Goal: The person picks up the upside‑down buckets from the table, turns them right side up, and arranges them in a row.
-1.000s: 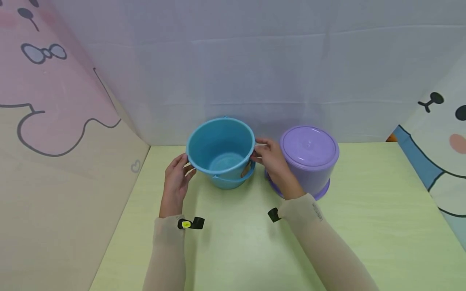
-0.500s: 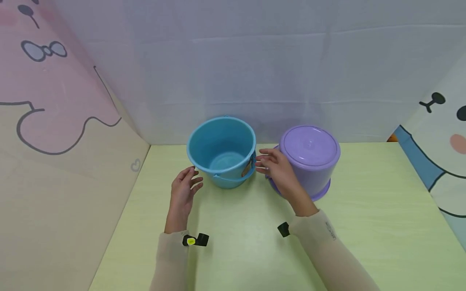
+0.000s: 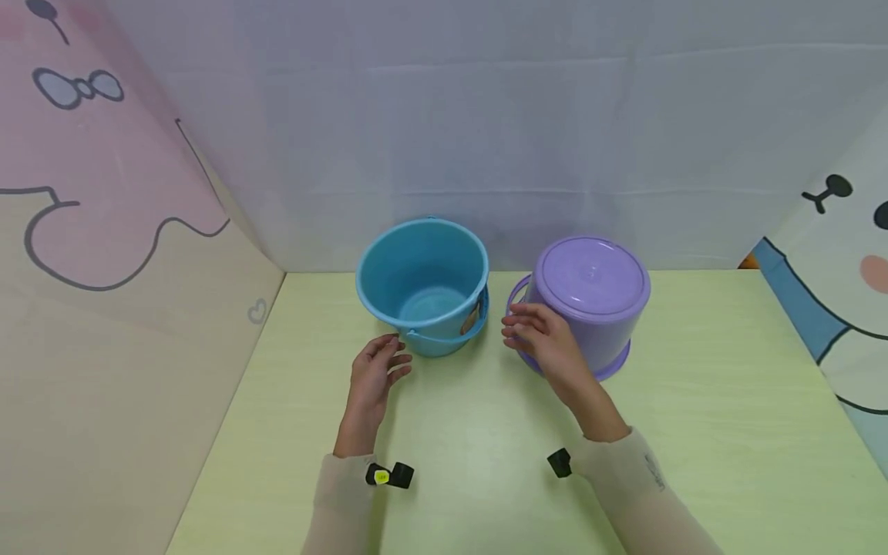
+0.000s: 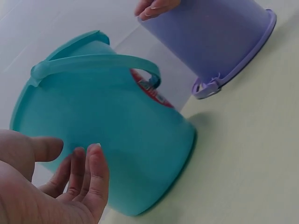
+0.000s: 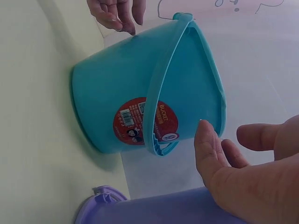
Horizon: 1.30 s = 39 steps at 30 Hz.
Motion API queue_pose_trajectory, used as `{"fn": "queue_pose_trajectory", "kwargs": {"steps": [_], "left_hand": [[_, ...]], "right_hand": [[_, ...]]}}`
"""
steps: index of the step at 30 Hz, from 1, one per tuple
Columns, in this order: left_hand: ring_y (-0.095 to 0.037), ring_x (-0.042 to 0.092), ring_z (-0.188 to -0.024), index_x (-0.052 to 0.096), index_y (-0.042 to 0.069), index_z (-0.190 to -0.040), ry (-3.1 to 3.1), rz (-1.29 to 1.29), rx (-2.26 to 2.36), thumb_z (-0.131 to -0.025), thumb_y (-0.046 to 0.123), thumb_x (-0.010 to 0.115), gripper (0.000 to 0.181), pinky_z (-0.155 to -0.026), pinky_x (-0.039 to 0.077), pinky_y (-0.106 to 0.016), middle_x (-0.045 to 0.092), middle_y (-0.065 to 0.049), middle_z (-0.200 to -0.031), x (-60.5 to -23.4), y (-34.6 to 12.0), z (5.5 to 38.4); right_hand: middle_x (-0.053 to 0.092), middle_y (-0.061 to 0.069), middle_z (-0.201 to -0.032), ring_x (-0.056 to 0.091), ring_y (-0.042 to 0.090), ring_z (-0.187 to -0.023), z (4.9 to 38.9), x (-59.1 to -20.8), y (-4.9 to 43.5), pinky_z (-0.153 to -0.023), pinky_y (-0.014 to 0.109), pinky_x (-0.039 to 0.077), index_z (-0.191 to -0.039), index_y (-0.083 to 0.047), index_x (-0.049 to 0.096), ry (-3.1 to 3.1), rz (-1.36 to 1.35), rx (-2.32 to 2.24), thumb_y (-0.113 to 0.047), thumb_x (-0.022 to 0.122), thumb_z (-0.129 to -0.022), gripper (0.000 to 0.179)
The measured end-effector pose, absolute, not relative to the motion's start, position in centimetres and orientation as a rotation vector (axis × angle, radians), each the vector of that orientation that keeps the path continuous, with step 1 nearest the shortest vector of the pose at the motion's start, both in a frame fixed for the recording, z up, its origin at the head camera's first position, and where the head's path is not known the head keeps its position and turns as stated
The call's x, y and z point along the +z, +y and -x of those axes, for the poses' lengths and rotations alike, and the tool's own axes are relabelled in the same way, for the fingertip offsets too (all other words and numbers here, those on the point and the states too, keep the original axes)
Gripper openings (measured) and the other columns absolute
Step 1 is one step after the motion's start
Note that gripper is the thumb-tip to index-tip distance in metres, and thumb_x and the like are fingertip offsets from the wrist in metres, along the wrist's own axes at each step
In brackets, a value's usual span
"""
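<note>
A blue bucket [image 3: 444, 343] stands upright on the table, its mouth up and its handle hanging down toward the front right. Just in front of its left side is my left hand [image 3: 372, 378], fingers loosely bent and holding nothing. To the right, a purple bucket [image 3: 591, 277] sits upside down, base up and rim on the table. My right hand [image 3: 544, 343] overlaps its left side in the head view, with nothing between thumb and fingers. In the right wrist view a round red label [image 5: 135, 121] shows on the blue bucket's side.
The pale green table [image 3: 465, 478] reaches back to a white cloth wall [image 3: 486, 139]. A cartoon-printed panel [image 3: 139, 308] borders it on the left, another panel [image 3: 846, 308] on the right. The purple bucket's handle [image 3: 516, 289] lies low at its left.
Both hands have let go of the blue bucket's sides and drawn back toward the front, the right one also moving right across the purple bucket. The buckets have stayed in place.
</note>
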<state>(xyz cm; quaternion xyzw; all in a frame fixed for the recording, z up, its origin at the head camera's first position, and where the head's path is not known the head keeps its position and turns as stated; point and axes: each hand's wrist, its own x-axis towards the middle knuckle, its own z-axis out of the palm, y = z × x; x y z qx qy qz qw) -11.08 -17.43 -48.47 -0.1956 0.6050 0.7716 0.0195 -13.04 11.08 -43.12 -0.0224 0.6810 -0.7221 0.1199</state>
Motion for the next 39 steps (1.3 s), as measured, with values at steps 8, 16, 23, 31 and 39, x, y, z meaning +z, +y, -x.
{"fn": "queue_pose_trajectory", "kwargs": {"steps": [8, 16, 23, 31, 39], "left_hand": [[-0.017, 0.072, -0.088, 0.056, -0.012, -0.129, 1.857, 0.542, 2.412, -0.109, 0.010, 0.058, 0.029, -0.074, 0.062, -0.024, 0.067, -0.010, -0.104, -49.3, -16.1, 10.6], [-0.014, 0.072, -0.085, 0.055, -0.011, -0.127, 1.867, 0.482, 2.350, -0.108, 0.007, 0.057, 0.026, -0.075, 0.062, -0.024, 0.069, -0.011, -0.104, -49.8, -14.5, 10.2], [-0.012, 0.072, -0.084, 0.059, -0.005, -0.121, 1.884, 0.434, 2.294, -0.106, 0.006, 0.059, 0.019, -0.075, 0.062, -0.024, 0.071, -0.014, -0.107, -50.4, -13.2, 10.2], [-0.012, 0.073, -0.084, 0.060, -0.009, -0.124, 1.903, 0.369, 2.225, -0.106, 0.008, 0.062, 0.026, -0.076, 0.062, -0.027, 0.071, -0.021, -0.112, -50.8, -11.3, 10.3], [-0.012, 0.073, -0.085, 0.059, -0.013, -0.128, 1.883, 0.322, 2.186, -0.107, 0.005, 0.059, 0.028, -0.076, 0.062, -0.026, 0.070, -0.029, -0.119, -51.3, -9.4, 10.5]], "right_hand": [[0.054, 0.036, -0.138, 0.069, 0.009, -0.106, 11.6, -44.3, 12.2, -0.097, 0.025, 0.058, -0.146, 0.015, 0.043, 1.952, 0.089, -2.129, 0.001, 0.043, -0.111, 0.038], [0.055, 0.035, -0.136, 0.070, 0.009, -0.108, 10.2, -45.3, 13.5, -0.097, 0.025, 0.058, -0.142, 0.017, 0.045, 1.961, 0.101, -2.124, 0.002, 0.045, -0.110, 0.036], [0.059, 0.026, -0.133, 0.068, 0.010, -0.110, 9.2, -46.5, 14.6, -0.098, 0.026, 0.058, -0.141, 0.018, 0.047, 1.984, 0.080, -2.112, 0.003, 0.045, -0.109, 0.035], [0.063, 0.019, -0.132, 0.069, 0.013, -0.115, 8.0, -47.4, 16.5, -0.101, 0.028, 0.057, -0.140, 0.017, 0.047, 1.994, 0.047, -2.114, -0.001, 0.047, -0.110, 0.034], [0.072, 0.002, -0.122, 0.071, 0.013, -0.112, 7.4, -48.6, 18.8, -0.098, 0.027, 0.058, -0.136, 0.018, 0.049, 2.002, 0.059, -2.152, -0.003, 0.051, -0.111, 0.034]]}}
